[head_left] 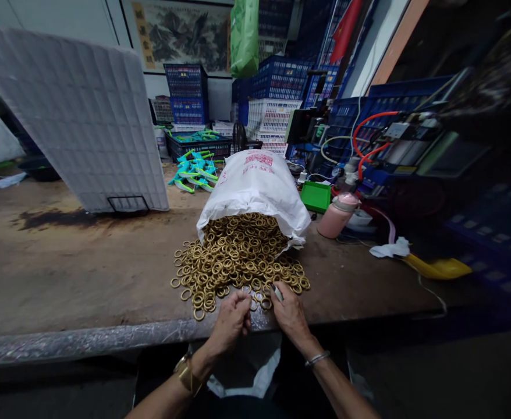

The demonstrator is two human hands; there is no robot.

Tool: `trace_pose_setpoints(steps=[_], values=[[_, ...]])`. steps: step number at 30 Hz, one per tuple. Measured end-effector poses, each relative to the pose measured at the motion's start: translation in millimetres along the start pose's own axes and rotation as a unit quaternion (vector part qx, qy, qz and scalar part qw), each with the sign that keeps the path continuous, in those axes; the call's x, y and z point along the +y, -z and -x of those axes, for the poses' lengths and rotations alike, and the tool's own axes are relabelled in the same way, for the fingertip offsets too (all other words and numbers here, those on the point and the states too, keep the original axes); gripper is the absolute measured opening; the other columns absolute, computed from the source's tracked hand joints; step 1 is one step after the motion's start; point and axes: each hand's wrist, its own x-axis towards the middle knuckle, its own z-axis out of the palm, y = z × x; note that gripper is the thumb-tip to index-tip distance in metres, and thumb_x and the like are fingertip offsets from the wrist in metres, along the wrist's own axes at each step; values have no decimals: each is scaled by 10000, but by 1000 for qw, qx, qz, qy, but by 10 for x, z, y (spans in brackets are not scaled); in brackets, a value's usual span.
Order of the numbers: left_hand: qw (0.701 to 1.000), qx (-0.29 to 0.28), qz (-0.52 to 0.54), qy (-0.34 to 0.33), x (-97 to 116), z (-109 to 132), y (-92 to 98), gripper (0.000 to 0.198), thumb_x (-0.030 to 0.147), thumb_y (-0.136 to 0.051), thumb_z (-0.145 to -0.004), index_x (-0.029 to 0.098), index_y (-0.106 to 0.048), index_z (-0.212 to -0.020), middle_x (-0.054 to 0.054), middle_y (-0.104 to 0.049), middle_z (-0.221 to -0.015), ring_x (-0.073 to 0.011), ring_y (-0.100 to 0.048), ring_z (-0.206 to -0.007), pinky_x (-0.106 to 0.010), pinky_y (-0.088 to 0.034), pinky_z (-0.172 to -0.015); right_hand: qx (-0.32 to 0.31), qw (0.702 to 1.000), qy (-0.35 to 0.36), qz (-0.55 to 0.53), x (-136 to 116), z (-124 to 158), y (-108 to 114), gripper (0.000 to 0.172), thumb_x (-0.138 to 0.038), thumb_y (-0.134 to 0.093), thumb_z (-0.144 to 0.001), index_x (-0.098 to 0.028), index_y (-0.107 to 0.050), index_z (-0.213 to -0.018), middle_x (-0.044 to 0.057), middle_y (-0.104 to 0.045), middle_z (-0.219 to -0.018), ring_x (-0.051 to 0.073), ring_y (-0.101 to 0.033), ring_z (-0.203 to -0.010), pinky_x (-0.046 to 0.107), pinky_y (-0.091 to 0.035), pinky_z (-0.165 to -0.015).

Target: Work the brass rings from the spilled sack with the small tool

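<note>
From my distant seat, I see the heap of brass-coloured rings [233,262] spread from the mouth of the white sack [255,180] onto the table [85,267]; it lies straight ahead of the left hand [231,319] and the right hand [289,314]; one loose ring [266,308] lies at its near edge, between the two hands, and the right one is nearer to it; being round, this ring gives me no long axis to follow; the right hand is bent narrowly around a small grey piece [277,293], which I cannot identify; the left is pinched narrow, but I cannot tell whether it holds anything.
</note>
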Motion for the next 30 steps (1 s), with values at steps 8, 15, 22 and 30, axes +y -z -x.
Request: trace_pose_setpoints(steps=[8, 15, 22, 30], values=[[999, -2, -10, -33, 12, -45, -23, 303, 454, -556, -723, 169, -520, -820, 74, -447, -479, -55, -381, -357, -144, -280, -321, -21, 995, 24, -94, -215, 113, 76, 166, -228, -413, -773, -197, -558, -848, 28, -611, -797, 147, -557, -744, 238, -416, -682], [999, -21, -2, -41, 43, 33, 3, 333, 427, -555, -737, 164, -527, -939, 79, -434, -459, -52, -337, -357, -148, -250, -343, -102, 975, 27, -195, -434, 199, 118, 129, -246, -428, -790, -190, -545, -780, -4, -569, -716, 116, -517, -657, 209, -405, -628], [989, -39, -56, -128, 90, 134, 105, 177, 269, -563, -746, 159, -661, -843, 10, -546, -601, -74, -397, -456, -179, -301, -444, -186, 890, -125, -398, -500, 243, 163, 165, -348, -524, -723, -192, -473, -714, -88, -354, -512, 50, -302, -419, 172, -267, -408], [985, -3, -81, -153, 76, 170, 119, 102, 203, -601, -708, 178, -691, -748, -6, -597, -646, -140, -479, -605, -205, -345, -554, -186, 902, -128, -369, -554, 280, 155, 224, -400, -518, -730, -189, -458, -688, -79, -358, -532, 51, -313, -443, 171, -284, -427]])
